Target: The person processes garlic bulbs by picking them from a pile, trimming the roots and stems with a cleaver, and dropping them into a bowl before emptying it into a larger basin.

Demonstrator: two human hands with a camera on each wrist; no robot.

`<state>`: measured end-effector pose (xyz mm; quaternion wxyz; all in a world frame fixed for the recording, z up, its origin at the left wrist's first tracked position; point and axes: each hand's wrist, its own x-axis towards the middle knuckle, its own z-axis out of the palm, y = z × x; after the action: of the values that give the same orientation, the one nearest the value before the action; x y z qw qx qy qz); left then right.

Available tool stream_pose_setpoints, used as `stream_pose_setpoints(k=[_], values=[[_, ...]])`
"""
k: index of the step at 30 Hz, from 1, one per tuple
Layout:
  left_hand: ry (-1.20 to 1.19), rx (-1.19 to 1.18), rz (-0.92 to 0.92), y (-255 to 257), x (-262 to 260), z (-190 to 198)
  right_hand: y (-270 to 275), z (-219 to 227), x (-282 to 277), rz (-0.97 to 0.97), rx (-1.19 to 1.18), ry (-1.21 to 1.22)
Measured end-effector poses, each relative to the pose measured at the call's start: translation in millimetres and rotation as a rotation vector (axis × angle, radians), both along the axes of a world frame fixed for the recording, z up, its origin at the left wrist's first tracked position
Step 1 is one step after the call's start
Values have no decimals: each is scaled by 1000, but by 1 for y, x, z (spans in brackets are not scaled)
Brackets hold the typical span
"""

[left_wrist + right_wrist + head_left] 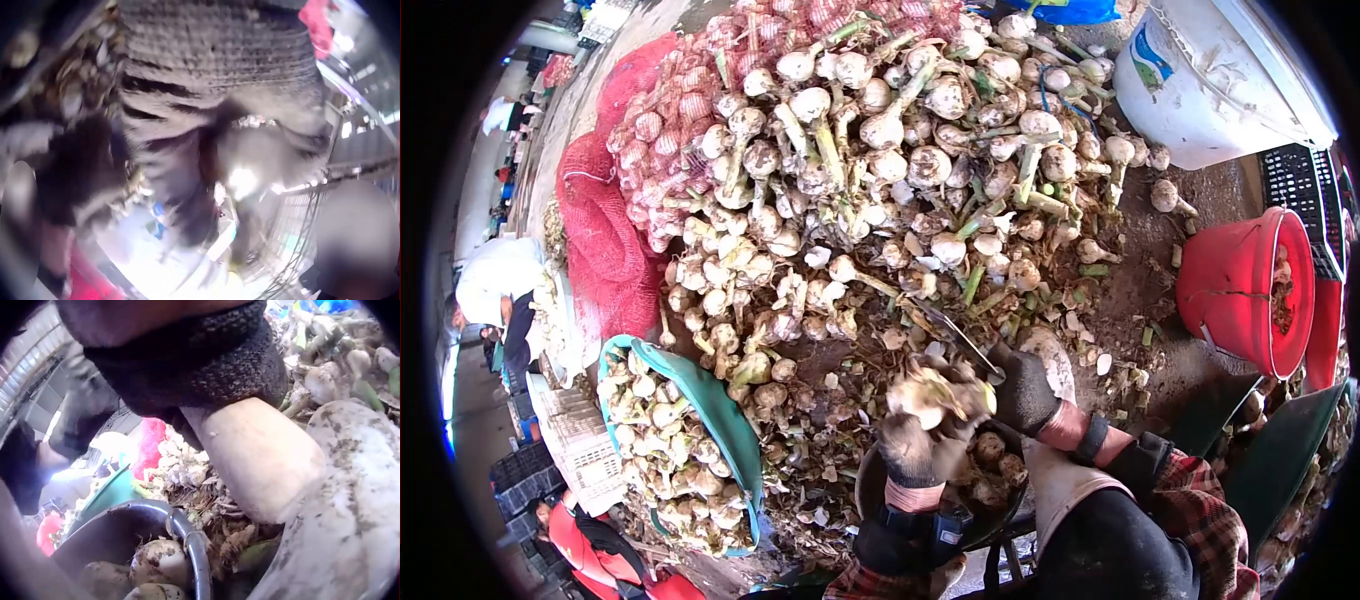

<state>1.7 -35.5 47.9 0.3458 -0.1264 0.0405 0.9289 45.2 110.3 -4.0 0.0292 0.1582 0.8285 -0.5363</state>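
In the head view, my gloved left hand (pixel 912 450) holds a garlic bulb (pixel 925 402), blurred, with a stalk pointing right. The left wrist view shows the ribbed grey glove (pixel 219 69) from close up, its fingers curled downward. My gloved right hand (pixel 1025 392) grips a knife whose narrow blade (pixel 960 340) points up and left, just above the garlic. In the right wrist view its pale wooden handle (pixel 256 456) sticks out below the dark glove (pixel 194 372). Below both hands, a dark bucket (pixel 201 562) contains several trimmed garlic bulbs (pixel 159 561).
A large garlic heap (pixel 880 165) with stalks spreads ahead, beside red mesh sacks (pixel 605 250). A green-rimmed container (pixel 735 420) of garlic stands left. On the right are a red bucket (pixel 1230 285) and a white bucket (pixel 1200 90). Peel and cut stalks litter the ground.
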Motion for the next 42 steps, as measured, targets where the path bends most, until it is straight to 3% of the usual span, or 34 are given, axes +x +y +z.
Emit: stream_pose_setpoints(k=[1,2,4,5,6,7,8,9,10,11,12,14,15,16,17,18,21,22,24,25,26,28,30,31,32,34,35,36,38,39,40,42], values=[[80,-25,-222,-17,6,-6,1,-10,4,35,26,-37],[353,1,-525,-26,-5,0,4,-3,1,102,29,-112],[914,-444,-962,-66,-31,4,6,-4,1,255,60,-77],[669,-418,-901,-74,-35,3,6,-2,2,300,63,-118],[523,-726,-944,-87,-53,16,5,-2,2,299,57,-118],[738,-1020,-778,-111,-62,-7,6,-3,2,318,48,-91],[888,-1455,-522,-106,-76,-3,6,-2,1,339,40,-64],[1168,-2063,-526,-115,-98,-16,7,3,-2,341,36,-101],[950,-2243,-472,-123,-116,-29,8,5,-4,347,38,-98],[716,-2667,-417,-144,-134,-69,8,5,-6,306,28,-48],[652,-2517,-816,-215,-165,-150,8,5,-7,263,18,1],[-252,-2224,-354,-160,-175,-129,8,3,-7,256,0,-44],[-252,-2220,-353,-176,-175,-159,7,3,-6,255,21,-88],[48,-2173,-206,-204,-174,-214,7,4,-6,255,44,-131],[344,-2094,-52,-216,-179,-245,7,1,-6,263,38,-143],[185,-2104,-13,-152,-166,-148,8,2,-6,261,47,-136],[32,-2039,17,-172,-163,-168,11,6,-12,239,51,-107],[118,-2021,137,-147,-151,-116,12,7,-14,215,58,-109],[201,-1569,465,-128,-132,-90,11,12,-13,170,64,-131],[441,-1537,405,-115,-122,-62,12,17,-16,172,94,-93],[614,-1535,328,-115,-114,-62,12,25,-22,178,91,-101],[713,-1291,75,-77,-93,-8,13,41,-31,248,197,29],[953,-1424,-34,-70,-73,-15,12,57,-38,329,232,17],[1491,-1816,-226,-95,-63,-49,13,66,-42,402,269,20],[1942,-1737,-317,-86,-59,-28,15,74,-45,475,305,21],[1927,-1702,-433,-75,-40,-26,17,88,-49,546,415,3],[2238,-1816,-237,-70,-38,-34,20,90,-47,514,389,38],[2237,-1807,-238,-73,-33,-44,19,87,-44,512,392,31],[1925,-1772,-366,-74,-28,-51,17,79,-39,452,509,104],[1493,-1607,-413,-75,-22,-50,19,80,-38,482,552,59],[1494,-1607,-417,-73,-22,-48,20,78,-37,480,549,58],[2131,-1871,-165,-70,-23,-46,23,73,-34,502,543,39]])
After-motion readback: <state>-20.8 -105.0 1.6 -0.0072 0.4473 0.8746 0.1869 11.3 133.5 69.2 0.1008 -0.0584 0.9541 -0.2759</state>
